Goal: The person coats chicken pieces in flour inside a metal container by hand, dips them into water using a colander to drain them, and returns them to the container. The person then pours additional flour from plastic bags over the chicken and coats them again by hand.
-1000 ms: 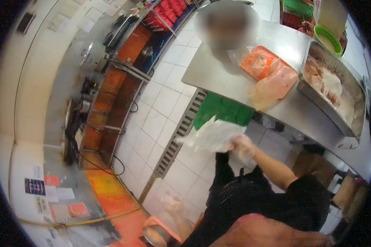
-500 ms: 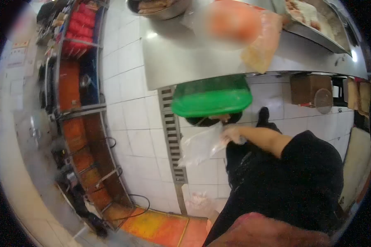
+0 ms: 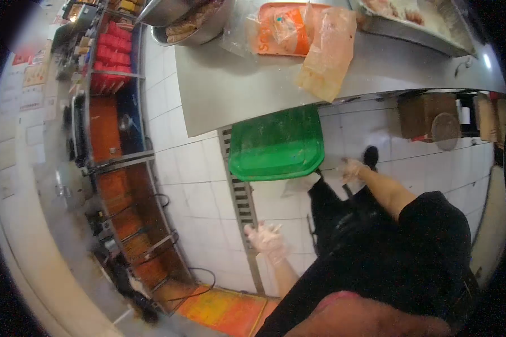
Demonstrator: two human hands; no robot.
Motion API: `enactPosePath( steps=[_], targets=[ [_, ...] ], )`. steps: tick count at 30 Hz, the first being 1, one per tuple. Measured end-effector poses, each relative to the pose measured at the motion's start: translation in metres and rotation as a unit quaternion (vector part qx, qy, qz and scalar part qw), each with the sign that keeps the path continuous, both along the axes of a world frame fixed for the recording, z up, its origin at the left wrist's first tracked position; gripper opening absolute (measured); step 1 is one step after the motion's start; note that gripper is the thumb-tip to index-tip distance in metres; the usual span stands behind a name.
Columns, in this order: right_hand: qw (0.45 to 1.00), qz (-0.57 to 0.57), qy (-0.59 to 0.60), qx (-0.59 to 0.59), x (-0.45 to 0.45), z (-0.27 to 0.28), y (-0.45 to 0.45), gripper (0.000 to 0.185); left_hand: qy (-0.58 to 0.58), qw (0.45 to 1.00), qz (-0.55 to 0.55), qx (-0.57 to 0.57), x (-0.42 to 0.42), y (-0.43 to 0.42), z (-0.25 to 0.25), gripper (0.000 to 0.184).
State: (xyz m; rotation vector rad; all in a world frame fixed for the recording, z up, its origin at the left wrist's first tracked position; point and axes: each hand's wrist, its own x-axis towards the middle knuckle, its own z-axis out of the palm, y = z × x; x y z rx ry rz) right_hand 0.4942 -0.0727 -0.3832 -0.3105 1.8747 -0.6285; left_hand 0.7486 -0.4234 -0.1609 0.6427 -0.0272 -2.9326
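My right hand (image 3: 351, 169), in a clear disposable glove, is near my dark trouser leg, its fingers apart with nothing visible in them. Lower and to the left, my left hand (image 3: 267, 241) wears a similar glove and hangs over the tiled floor, fingers spread and empty. A green plastic tub or lid (image 3: 278, 146) juts out from beneath the steel table, between my hands and the table. Under its near edge, a pale translucent plastic bag (image 3: 298, 186) is partly visible; the rest is hidden.
On the steel table (image 3: 208, 92) lie an orange tray (image 3: 257, 28) with packaging, a stained plastic sheet (image 3: 329, 62), metal bowls (image 3: 202, 28) and a deep metal pan (image 3: 433, 42). A rack (image 3: 107, 123) stands left. A floor drain (image 3: 243, 205) crosses the tiles.
My right hand has let go of the clear plastic bag and moved right. The bag is now below the green tub. My left hand has risen further into view.
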Motion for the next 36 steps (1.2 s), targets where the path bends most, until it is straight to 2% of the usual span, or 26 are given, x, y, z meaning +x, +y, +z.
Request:
enactPosePath(
  steps=[2,5,8,9,10,11,12,14,15,16,18,19,20,21,22,23,24,26,27,28,30,32,33,35,36],
  targets=[
    [0.997,-0.043,0.007,-0.07,0.019,-0.009,-0.045,0.052,0.022,0.999,-0.04,0.02,-0.04,0.032,-0.018,0.058],
    [0.992,-0.01,-0.019,-0.122,0.047,-0.034,-0.109,0.049,-0.084,0.985,0.111,-0.104,-0.044,0.096,-0.051,0.073],
    [0.99,0.078,-0.04,-0.112,0.047,-0.058,-0.118,0.047,-0.162,0.954,0.219,-0.126,-0.031,0.162,-0.097,0.058],
    [0.99,0.053,-0.072,-0.106,0.044,-0.06,-0.11,0.046,-0.192,0.937,0.255,-0.144,-0.01,0.182,-0.109,0.053],
    [0.962,-0.151,-0.204,-0.096,0.031,-0.052,-0.108,0.037,-0.213,0.917,0.297,-0.16,0.001,0.204,-0.122,0.047],
    [0.968,-0.117,-0.201,-0.094,0.025,-0.086,-0.098,0.037,-0.302,0.887,0.324,-0.131,0.009,0.223,-0.131,0.038],
    [0.968,-0.126,-0.199,-0.088,0.017,-0.079,-0.086,0.038,-0.3,0.879,0.352,-0.12,0.023,0.236,-0.147,0.038],
    [0.957,-0.156,-0.228,-0.093,-0.002,-0.048,-0.069,0.04,-0.326,0.886,0.328,-0.016,0.06,0.264,-0.182,0.046],
    [0.949,-0.172,-0.248,-0.094,-0.008,-0.034,-0.067,0.041,-0.328,0.878,0.35,0.002,0.053,0.275,-0.177,0.046],
    [0.941,-0.187,-0.267,-0.097,-0.003,-0.012,-0.073,0.042,-0.36,0.865,0.351,-0.002,0.041,0.26,-0.151,0.046],
    [0.918,-0.212,-0.314,-0.113,-0.006,0.023,-0.075,0.043,-0.39,0.838,0.381,0.016,0.037,0.27,-0.178,0.048],
    [0.88,-0.27,-0.367,-0.135,0.001,0.035,-0.078,0.043,-0.325,0.854,0.403,0.047,0.072,0.281,-0.225,0.048],
    [0.889,-0.25,-0.366,-0.11,0.006,0.038,-0.083,0.043,-0.294,0.855,0.421,0.07,0.082,0.29,-0.244,0.049],
    [0.872,-0.291,-0.379,-0.106,0.009,0.036,-0.087,0.042,-0.263,0.855,0.436,0.093,0.084,0.291,-0.253,0.05],
    [0.851,-0.337,-0.389,-0.103,0.013,0.034,-0.093,0.04,-0.295,0.844,0.447,0.034,0.081,0.289,-0.263,0.05],
    [0.858,-0.333,-0.375,-0.115,0.009,0.035,-0.095,0.042,-0.331,0.828,0.453,-0.025,0.07,0.285,-0.263,0.051],
    [0.865,-0.326,-0.37,-0.096,0.004,0.04,-0.089,0.042,-0.337,0.822,0.46,-0.006,0.073,0.292,-0.275,0.051],
    [0.81,-0.345,-0.461,-0.115,-0.004,0.032,-0.084,0.041,-0.361,0.813,0.454,0.049,0.086,0.301,-0.321,0.05],
    [0.801,-0.394,-0.416,-0.176,0.01,0.038,-0.083,0.041,-0.361,0.806,0.465,0.065,0.104,0.305,-0.348,0.05],
    [0.812,-0.38,-0.412,-0.164,0.012,0.044,-0.09,0.041,-0.295,0.825,0.454,0.16,0.125,0.309,-0.379,0.051],
    [0.82,-0.406,-0.394,-0.093,0.007,0.064,-0.103,0.04,-0.217,0.826,0.45,0.26,0.122,0.313,-0.393,0.051],
    [0.825,-0.398,-0.396,-0.065,0.014,0.08,-0.104,0.041,-0.347,0.799,0.476,0.12,0.107,0.305,-0.407,0.051],
    [0.899,-0.345,-0.251,-0.095,0.029,0.088,-0.105,0.041,-0.347,0.79,0.489,0.126,0.104,0.302,-0.417,0.051],
    [0.935,-0.315,-0.15,-0.064,0.031,0.095,-0.111,0.042,-0.391,0.778,0.488,0.061,0.1,0.29,-0.449,0.058],
    [0.928,-0.326,-0.176,-0.04,0.021,0.103,-0.106,0.04,-0.393,0.771,0.496,0.067,0.098,0.282,-0.465,0.058]
  ],
)
